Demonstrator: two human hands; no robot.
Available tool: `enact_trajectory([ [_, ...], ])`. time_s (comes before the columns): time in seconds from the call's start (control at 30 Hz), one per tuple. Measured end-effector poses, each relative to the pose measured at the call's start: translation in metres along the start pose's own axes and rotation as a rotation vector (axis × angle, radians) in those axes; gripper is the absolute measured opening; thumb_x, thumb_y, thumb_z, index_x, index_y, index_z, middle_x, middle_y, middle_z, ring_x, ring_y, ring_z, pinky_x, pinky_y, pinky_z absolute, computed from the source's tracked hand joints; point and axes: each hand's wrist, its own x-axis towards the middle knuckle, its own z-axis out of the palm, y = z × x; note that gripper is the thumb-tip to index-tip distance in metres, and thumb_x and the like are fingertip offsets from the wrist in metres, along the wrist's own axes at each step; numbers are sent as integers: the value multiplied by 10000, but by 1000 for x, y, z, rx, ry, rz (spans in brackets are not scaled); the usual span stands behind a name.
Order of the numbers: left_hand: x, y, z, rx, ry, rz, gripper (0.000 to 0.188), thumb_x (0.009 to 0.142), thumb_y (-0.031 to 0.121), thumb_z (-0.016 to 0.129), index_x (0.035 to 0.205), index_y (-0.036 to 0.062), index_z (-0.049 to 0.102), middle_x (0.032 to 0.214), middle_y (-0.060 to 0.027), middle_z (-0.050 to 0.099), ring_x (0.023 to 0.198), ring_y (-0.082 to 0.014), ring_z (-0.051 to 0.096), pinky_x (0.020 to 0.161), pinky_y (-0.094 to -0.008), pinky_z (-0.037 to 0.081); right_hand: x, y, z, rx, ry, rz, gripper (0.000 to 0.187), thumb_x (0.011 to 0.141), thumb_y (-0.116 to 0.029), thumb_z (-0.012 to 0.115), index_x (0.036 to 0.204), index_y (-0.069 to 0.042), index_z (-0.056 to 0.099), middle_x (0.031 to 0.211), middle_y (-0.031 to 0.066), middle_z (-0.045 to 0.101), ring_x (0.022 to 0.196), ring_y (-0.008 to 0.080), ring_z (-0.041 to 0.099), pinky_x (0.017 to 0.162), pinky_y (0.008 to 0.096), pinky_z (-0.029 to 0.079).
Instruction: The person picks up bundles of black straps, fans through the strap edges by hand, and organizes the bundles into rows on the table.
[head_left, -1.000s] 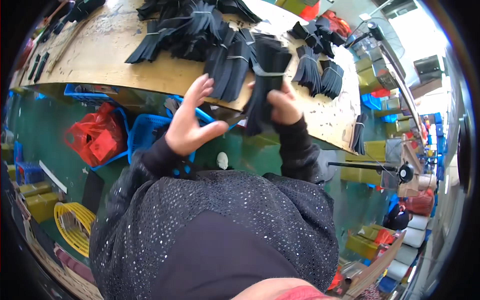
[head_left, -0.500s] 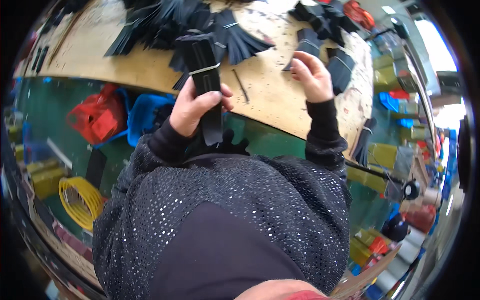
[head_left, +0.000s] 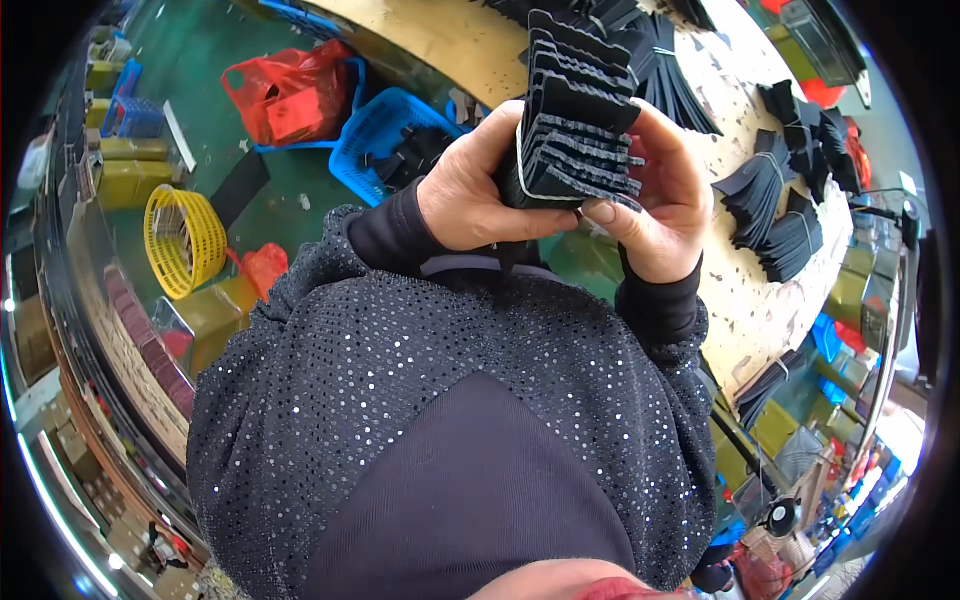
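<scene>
A: In the head view, where do we have the thick bundle of flat black strips (head_left: 582, 115)?

B: At the upper middle of the frame, between our hands, in front of the near edge of the pale wooden table (head_left: 735, 335).

A: How do we grip it?

B: Our left hand (head_left: 472, 190) clasps its left side, thumb along the lower edge; our right hand (head_left: 668, 200) curls round its right side, thumb pressed at the lower right corner. Both touch it, so neither is nearer.

A: And its long axis?

B: It seems to run away from the camera: the layered, wavy ends face us, their edges crossing from left to right.

A: What differs from half a second ago?

B: Then we hold it in the left hand alone, its long face showing, with the right hand apart over the table. Now both hands grip it, end-on.
</scene>
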Motion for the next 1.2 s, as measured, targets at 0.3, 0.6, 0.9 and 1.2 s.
enact_trajectory([
  [0.3,-17,1,-14,8,-10,36,627,696,34,772,1208,33,410,1075,-57,558,1018,-115,521,876,-276,433,3,2,25,-16,33,-69,694,695,-153,785,1267,22,434,1149,109,534,997,177,553,888,317,453],
  [0.6,-25,3,-11,-126,26,-18,614,690,55,774,1191,22,421,1041,-55,555,970,-115,517,841,-270,428,4,3,41,-473,223,-666,372,647,74,729,984,-51,634,1053,173,529,847,208,573,710,265,473],
  [0.9,-32,9,-6,-215,136,-202,565,706,84,752,1165,3,432,994,-51,583,912,-103,548,797,-265,450,-2,6,54,-407,317,-240,349,734,44,684,1074,1,616,940,82,564,804,134,552,726,217,446],
  [1.2,-40,9,-11,-211,99,-264,570,755,38,697,1242,47,401,1036,-35,553,944,-119,547,818,-279,451,4,21,61,153,315,-57,367,835,-26,620,1193,5,545,848,-5,541,722,45,484,647,162,388],
])
